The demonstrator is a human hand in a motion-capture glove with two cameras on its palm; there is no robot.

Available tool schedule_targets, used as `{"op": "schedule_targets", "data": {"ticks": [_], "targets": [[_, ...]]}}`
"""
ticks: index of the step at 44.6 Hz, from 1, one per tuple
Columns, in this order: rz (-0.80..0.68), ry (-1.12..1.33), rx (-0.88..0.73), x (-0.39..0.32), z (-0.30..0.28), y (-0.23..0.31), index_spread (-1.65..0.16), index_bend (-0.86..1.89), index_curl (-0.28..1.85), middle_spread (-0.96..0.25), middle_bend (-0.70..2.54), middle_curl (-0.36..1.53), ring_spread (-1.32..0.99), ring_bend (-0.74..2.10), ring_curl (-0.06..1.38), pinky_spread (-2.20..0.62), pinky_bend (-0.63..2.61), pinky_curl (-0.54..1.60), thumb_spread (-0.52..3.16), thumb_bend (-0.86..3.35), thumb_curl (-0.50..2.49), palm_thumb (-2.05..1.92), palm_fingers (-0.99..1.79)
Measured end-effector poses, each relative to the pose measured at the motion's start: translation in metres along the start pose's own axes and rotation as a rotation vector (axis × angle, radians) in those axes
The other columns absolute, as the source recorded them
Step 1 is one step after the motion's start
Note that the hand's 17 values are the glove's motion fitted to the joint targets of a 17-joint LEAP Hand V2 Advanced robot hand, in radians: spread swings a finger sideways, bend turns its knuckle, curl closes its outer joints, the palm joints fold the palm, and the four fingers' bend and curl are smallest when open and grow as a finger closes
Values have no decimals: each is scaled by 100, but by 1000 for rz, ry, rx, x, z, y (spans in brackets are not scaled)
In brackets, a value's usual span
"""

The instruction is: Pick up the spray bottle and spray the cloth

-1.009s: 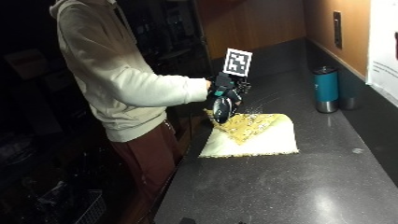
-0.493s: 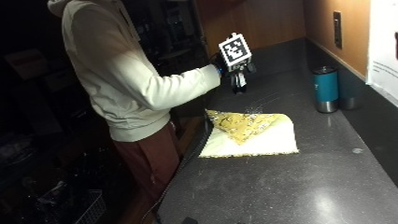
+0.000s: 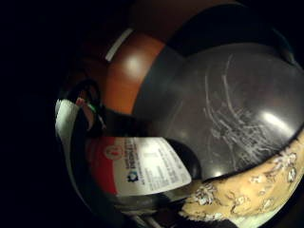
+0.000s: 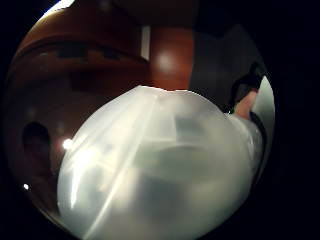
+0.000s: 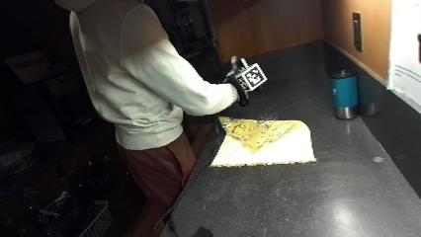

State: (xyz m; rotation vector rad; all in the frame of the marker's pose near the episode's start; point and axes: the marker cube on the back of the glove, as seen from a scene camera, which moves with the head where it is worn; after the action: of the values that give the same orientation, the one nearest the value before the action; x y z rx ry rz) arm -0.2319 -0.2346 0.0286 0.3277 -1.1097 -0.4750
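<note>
In the outside view my gloved right hand is raised over the dark counter, just beyond the far left corner of the cloth. It grips the spray bottle, whose red and white label and translucent body fill the palm views. The bottle itself is mostly hidden behind the hand from outside. The cloth is yellow with a pattern, lies partly folded and shows a pale underside. One edge of the cloth shows just past the bottle.
A teal tumbler stands at the back right by the wall. A wall outlet and a white sheet are on the right wall. The counter's front edge runs beside the person's legs.
The hand with the bottle has lifted from low over the cloth and drawn back toward the far left corner. The cloth has stayed where it was.
</note>
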Motion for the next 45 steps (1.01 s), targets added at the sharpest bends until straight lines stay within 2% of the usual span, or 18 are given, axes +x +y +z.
{"op": "schedule_targets", "data": {"ticks": [6, 12, 29, 33, 36, 40, 45], "targets": [[-4, 33, -125, 24, 47, 2, -17, 33, 51, -14, 46, 46, -17, 52, 44, -22, 37, 39, 10, -3, 75, 102, 132], [12, 28, -185, 35, 71, 6, -17, 31, 51, -14, 45, 46, -17, 52, 44, -22, 37, 39, 12, -3, 75, 103, 132], [57, 94, -388, 53, 67, 19, -20, 23, 50, -12, 34, 43, -17, 45, 41, -21, 41, 39, 23, -3, 75, 102, 120], [40, 126, -419, 51, 50, 25, -25, 10, 45, -12, 26, 41, -16, 41, 40, -18, 43, 39, 39, -3, 74, 101, 97], [21, 147, -421, 49, 36, 29, -29, 5, 42, -10, 19, 40, -14, 36, 41, -14, 47, 43, 50, -6, 70, 94, 64], [19, 174, -417, 46, 12, 38, -33, 1, 36, -8, 13, 37, -13, 35, 40, -8, 52, 44, 61, -8, 65, 85, 35], [27, 177, -376, 38, -19, 47, -35, 5, 29, -7, 15, 35, -11, 37, 37, -3, 55, 41, 70, -7, 59, 77, 29]]}}
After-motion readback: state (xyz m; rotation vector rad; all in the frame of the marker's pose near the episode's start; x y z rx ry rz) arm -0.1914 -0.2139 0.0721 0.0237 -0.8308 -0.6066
